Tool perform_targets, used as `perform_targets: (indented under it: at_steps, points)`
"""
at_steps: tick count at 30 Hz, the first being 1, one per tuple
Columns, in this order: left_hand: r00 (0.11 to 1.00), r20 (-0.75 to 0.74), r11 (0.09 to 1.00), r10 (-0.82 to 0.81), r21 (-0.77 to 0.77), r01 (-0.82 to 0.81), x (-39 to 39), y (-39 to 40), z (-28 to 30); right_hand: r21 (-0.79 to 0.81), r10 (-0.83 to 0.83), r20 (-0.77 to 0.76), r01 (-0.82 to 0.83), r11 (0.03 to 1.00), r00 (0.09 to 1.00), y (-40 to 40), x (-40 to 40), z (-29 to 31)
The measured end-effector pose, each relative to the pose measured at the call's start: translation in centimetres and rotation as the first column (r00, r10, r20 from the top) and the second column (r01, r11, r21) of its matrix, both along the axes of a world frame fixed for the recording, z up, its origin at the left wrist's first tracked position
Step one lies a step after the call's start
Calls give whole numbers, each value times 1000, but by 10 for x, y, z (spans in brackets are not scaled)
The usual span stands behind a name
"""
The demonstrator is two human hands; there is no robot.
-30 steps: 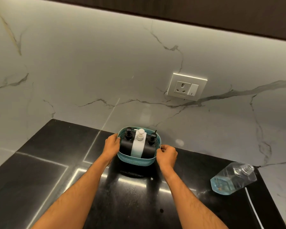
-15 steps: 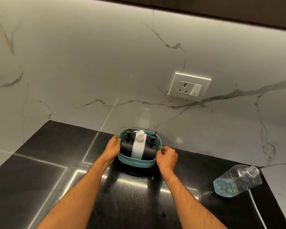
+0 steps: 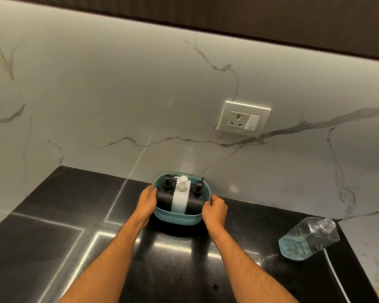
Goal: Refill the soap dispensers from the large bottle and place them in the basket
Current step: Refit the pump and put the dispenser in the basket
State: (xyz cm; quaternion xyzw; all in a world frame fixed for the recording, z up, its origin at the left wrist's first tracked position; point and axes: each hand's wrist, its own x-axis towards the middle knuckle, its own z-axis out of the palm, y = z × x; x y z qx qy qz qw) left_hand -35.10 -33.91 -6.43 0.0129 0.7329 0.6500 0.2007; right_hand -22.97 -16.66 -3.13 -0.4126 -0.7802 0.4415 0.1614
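Observation:
A teal perforated basket (image 3: 175, 219) sits on the black countertop close to the marble wall. Inside it stand three pump dispensers: a black one (image 3: 165, 196) on the left, a white one (image 3: 180, 200) in the middle and a black one (image 3: 196, 199) on the right. My left hand (image 3: 148, 202) grips the basket's left rim, thumb over the edge. My right hand (image 3: 214, 209) grips the right rim. The large clear bottle (image 3: 309, 239) lies on its side at the right, uncapped, with a little blue liquid in its lower end.
The black stone countertop (image 3: 53, 248) stretches left and toward me. A white wall socket with a switch (image 3: 243, 119) is above and right of the basket. A thin white cord (image 3: 335, 278) runs along the counter's right edge below the bottle.
Both hands have stayed on the basket's rims. The basket has shifted slightly toward the wall, and my view has dipped a little.

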Motion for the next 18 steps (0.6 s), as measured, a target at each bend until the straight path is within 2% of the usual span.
perform_targets:
  at_steps: [6, 11, 18]
  points:
    - [999, 0, 999, 38, 30, -38, 13, -2, 5, -59, 70, -5, -70, 996, 998, 7, 5, 5]
    - [994, 3, 991, 109, 75, -109, 38, -4, 12, -80, 61, -99, -69, 994, 993, 13, 19, 12]
    - [961, 1, 961, 277, -12, -277, 93, 1, 11, -30, 72, -104, -75, 997, 992, 24, 62, 20]
